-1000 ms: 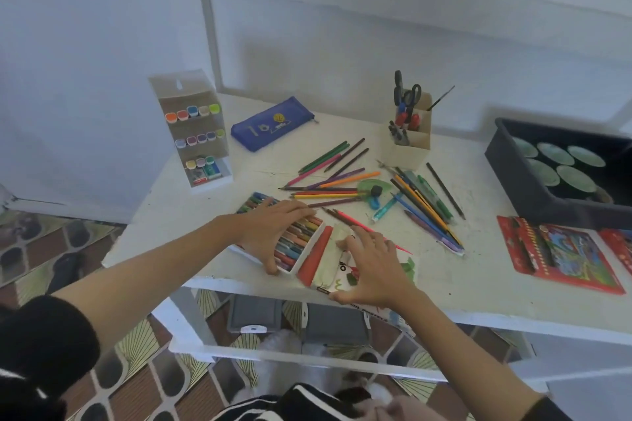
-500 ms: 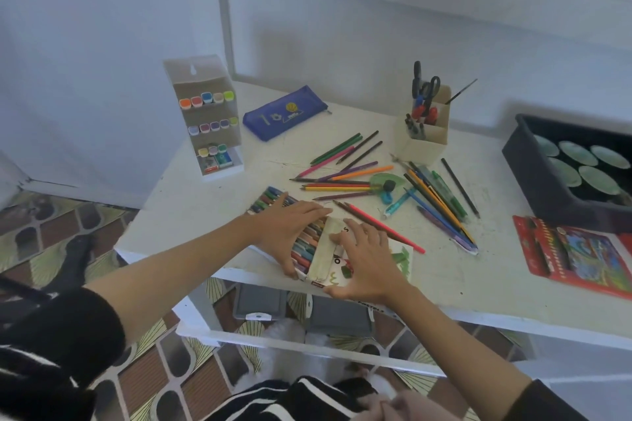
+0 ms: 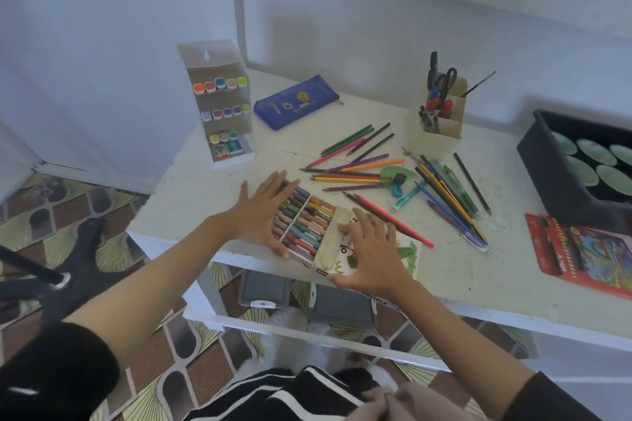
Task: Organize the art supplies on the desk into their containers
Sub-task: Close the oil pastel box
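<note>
Since 1 second ago, the left hand (image 3: 263, 212) has slid off the top of the open cardboard box of oil pastels (image 3: 304, 224) to its left side, uncovering 2 rows of coloured sticks. The box's beige flap (image 3: 333, 237), flat before, now stands up along the right edge of the tray.

Left fingers are straight and spread, lying against the box's left edge, with the thumb at its near corner; nothing is gripped. The right hand (image 3: 371, 249) lies flat with fingers spread on the white printed lid (image 3: 410, 256) just right of the flap, pressing it down rather than clasping it. The box sits at the front edge of the white desk (image 3: 478, 273), between the 2 hands.

Behind it, loose coloured pencils (image 3: 355, 174) lie scattered, and a second bunch (image 3: 448, 196) fans out to the right beside a green plastic protractor (image 3: 398, 174). A beige cardboard holder (image 3: 439, 135) with scissors and pens stands further back. A blue fabric pencil case (image 3: 295, 102) lies near the wall, and a white tiered rack of coloured marker caps (image 3: 222, 106) stands at the left corner. At the right edge are a black tray of round green dishes (image 3: 537, 161) and a red flat pack of pencils (image 3: 588, 256).
</note>
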